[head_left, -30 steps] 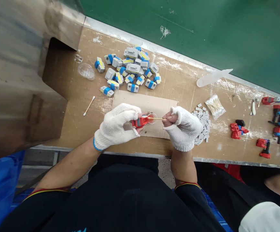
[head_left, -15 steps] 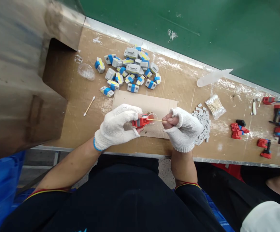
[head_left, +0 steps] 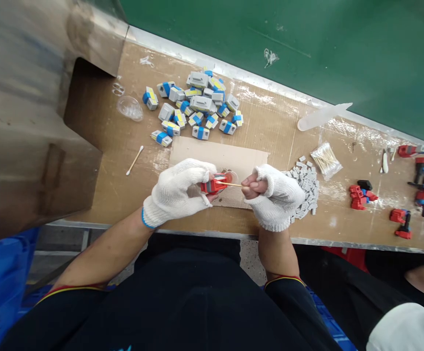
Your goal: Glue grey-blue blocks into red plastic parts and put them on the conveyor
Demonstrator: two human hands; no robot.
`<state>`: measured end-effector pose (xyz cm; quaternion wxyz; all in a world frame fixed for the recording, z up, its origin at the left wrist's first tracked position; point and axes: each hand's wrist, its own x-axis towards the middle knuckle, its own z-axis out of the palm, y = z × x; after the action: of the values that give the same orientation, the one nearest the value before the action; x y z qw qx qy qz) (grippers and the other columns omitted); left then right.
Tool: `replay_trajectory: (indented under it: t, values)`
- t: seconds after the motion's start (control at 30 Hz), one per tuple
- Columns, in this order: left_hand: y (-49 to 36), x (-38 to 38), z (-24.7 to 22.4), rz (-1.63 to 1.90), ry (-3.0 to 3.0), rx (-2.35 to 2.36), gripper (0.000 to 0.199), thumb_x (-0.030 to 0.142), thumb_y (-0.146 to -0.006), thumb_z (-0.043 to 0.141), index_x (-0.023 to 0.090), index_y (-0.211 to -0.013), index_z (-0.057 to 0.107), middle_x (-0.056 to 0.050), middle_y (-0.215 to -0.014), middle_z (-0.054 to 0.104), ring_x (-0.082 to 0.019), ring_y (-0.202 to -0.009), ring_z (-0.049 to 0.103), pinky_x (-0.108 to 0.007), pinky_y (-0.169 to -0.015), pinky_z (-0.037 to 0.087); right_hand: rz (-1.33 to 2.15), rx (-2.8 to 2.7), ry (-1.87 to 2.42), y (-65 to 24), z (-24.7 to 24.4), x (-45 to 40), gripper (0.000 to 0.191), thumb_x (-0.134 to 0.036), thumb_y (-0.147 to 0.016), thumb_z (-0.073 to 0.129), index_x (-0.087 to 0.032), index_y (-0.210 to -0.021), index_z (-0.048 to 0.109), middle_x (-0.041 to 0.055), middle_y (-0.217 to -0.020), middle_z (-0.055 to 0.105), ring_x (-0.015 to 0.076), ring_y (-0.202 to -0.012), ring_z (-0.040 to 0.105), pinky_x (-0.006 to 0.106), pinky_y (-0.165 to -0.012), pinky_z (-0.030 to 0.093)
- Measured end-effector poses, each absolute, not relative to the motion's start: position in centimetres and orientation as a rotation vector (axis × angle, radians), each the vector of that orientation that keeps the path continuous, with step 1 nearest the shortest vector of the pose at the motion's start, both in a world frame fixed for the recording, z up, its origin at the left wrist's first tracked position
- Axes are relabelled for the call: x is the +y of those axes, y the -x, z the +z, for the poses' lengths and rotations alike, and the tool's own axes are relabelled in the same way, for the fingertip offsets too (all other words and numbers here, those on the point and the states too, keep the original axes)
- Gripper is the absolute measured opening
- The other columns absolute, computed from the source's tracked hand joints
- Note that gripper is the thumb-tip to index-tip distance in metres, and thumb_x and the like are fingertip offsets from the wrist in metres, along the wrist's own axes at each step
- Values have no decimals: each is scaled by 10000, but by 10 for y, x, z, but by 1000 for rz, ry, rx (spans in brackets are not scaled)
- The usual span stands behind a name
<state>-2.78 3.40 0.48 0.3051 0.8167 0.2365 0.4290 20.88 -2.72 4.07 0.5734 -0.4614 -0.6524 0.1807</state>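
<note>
My left hand [head_left: 182, 187], in a white knit glove with bare fingertips, grips a small red and grey plastic part [head_left: 212, 186]. Between the thumb and fingers of my right hand [head_left: 273, 197], gloved the same way, is a cotton swab [head_left: 232, 184]. Its tip meets the red part's upper side; whether it reaches inside I cannot tell. Just behind the part, a small round clear dish [head_left: 234, 176] with something reddish in it rests on a cardboard piece [head_left: 193, 152]. Small grey pieces [head_left: 305, 190] lie heaped beside my right hand.
Grey, blue and yellow blocks [head_left: 201, 103] are piled at the back. Another swab [head_left: 134, 160] lies at left near a clear lid [head_left: 130, 107]. A swab packet [head_left: 326, 161] and red parts [head_left: 360, 196] are at right. A metal housing [head_left: 83, 146] borders the left; a person sits at lower right.
My right hand has shifted slightly left and down, carrying the swab's tip farther over the red part. My left hand stays almost where it was. The green surface's scrap has slid right.
</note>
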Motion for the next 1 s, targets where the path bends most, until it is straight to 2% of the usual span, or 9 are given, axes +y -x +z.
replay_trajectory:
  t: [0.2,0.43,0.63,0.77,1.0]
  values:
    - [28,34,3,1156,-2125,636,353,245,-885,966,281,-1162,750,-104,-1198,905,-274,-983,894,-401,-869,791,387,-1529,1118,-212,40,-29,137,-241,-955,928,-275,-897,808,-15,-818,850,181,-659,818,320,-623,716]
    - [25,35,6,1192,-2086,614,316,267,-912,947,264,-1145,734,-117,-1150,907,-271,-975,891,-416,-853,799,363,-1504,1108,-214,41,-29,137,-196,-974,876,-292,-914,799,-23,-795,833,175,-657,807,307,-614,694]
    - [27,34,5,1145,-2088,587,359,234,-878,973,255,-1144,734,-132,-1171,906,-298,-1012,896,-446,-873,800,377,-1507,1100,-209,42,-27,174,-235,-956,906,-276,-837,784,-18,-772,838,181,-624,803,312,-590,705]
    - [27,34,4,1097,-2094,560,327,238,-913,950,249,-1155,730,-158,-1173,897,-323,-1024,901,-467,-844,798,423,-1504,1079,-203,42,-26,204,-233,-946,915,-259,-810,764,-12,-749,830,172,-598,791,287,-564,681]
    - [27,33,6,1116,-2050,574,345,252,-922,949,280,-1159,699,-128,-1173,898,-317,-1000,902,-481,-830,801,461,-1486,1086,-207,41,-29,205,-265,-957,912,-269,-806,773,-23,-723,790,168,-577,747,301,-549,650]
